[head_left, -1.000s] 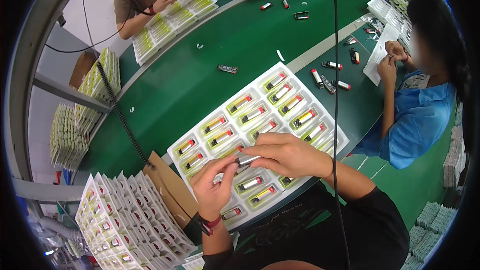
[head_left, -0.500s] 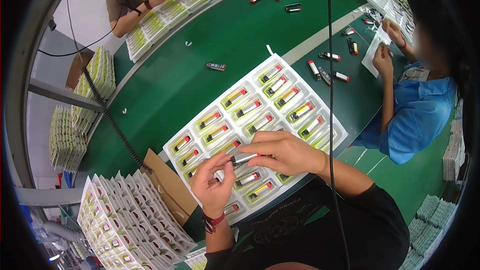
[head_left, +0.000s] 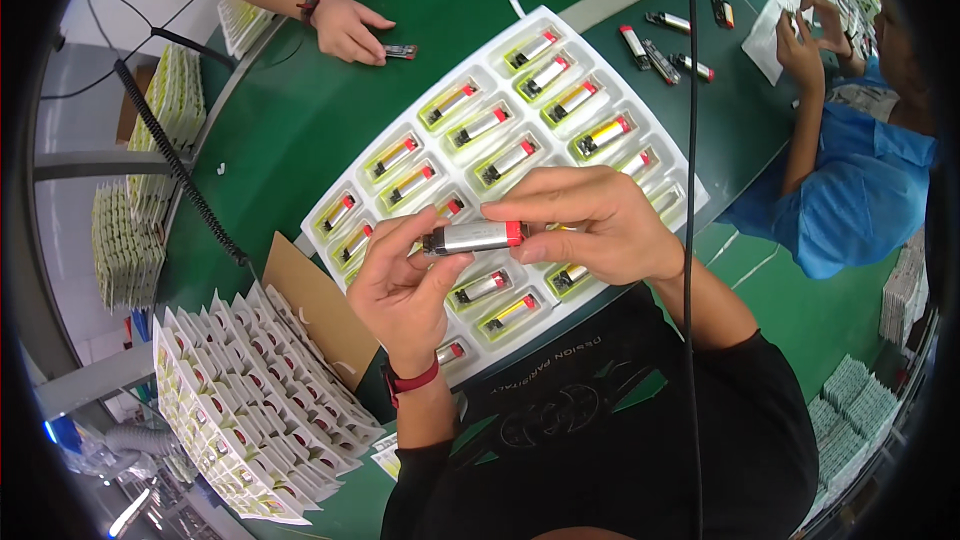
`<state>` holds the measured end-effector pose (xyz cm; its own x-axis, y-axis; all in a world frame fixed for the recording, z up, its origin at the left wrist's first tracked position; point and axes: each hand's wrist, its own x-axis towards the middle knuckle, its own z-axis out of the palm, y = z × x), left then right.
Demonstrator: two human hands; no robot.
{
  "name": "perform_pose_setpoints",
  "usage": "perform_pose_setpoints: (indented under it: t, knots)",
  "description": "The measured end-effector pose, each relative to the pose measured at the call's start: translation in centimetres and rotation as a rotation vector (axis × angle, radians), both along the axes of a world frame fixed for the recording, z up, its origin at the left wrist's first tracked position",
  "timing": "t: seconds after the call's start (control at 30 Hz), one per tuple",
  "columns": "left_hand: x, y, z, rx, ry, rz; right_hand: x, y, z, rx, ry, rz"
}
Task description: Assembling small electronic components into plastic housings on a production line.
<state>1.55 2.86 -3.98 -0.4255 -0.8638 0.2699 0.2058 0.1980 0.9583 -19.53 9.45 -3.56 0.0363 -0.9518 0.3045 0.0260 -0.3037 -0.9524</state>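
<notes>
Between both hands I hold a silver battery cell (head_left: 475, 237) with a red end and a black end part, level above the tray. My left hand (head_left: 400, 280) pinches the black end between thumb and fingers. At the red end, my right hand (head_left: 595, 225) grips with its thumb below and fingers above. Under them lies a white moulded tray (head_left: 372, 202), tilted across the bench. Its yellow-green-tinted pockets hold several similar cells (head_left: 510, 160) with red ends, some silver and some yellow. My hands hide some of the pockets.
A co-worker's hand (head_left: 350, 32) touches a loose cell (head_left: 400, 52) on the green belt (head_left: 270, 125). To the right, another person (head_left: 850, 170) handles a white sheet (head_left: 768, 40) near loose cells (head_left: 660, 60). Stacked trays (head_left: 250, 400) and cardboard (head_left: 315, 315) stand left. A black cable (head_left: 690, 340) hangs in front.
The held cell now shows larger and more level between my hands. At the far left, the co-worker's hand has come down to the loose cell on the belt. The whole view has shifted.
</notes>
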Motion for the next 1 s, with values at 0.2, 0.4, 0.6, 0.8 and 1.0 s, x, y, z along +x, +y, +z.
perform_pose_setpoints:
  t: [0.2, 0.4, 0.6, 0.8, 1.0]
  knots:
    - [-4.4, -0.2, 0.6, 0.022, -0.118, -0.145, -2.5, 2.7, -2.2, 0.100, -0.385, -0.071]
    - [-11.4, 0.5, -0.2, 0.139, -0.286, -0.339, -8.2, 6.0, -2.4, -0.002, 0.303, -0.406]
    - [-15.0, 3.5, -2.9, -0.721, -0.863, -0.390, -11.9, 10.7, -2.7, 0.081, -0.154, -0.645]
    - [-16.0, 5.5, -4.2, -0.929, -0.954, -0.439, -10.4, 10.4, -4.9, 0.100, 0.209, -0.662]
    - [-13.2, 3.8, 1.5, -0.203, -0.718, -0.472, -6.6, 6.3, -4.5, 0.000, -0.016, -0.654]
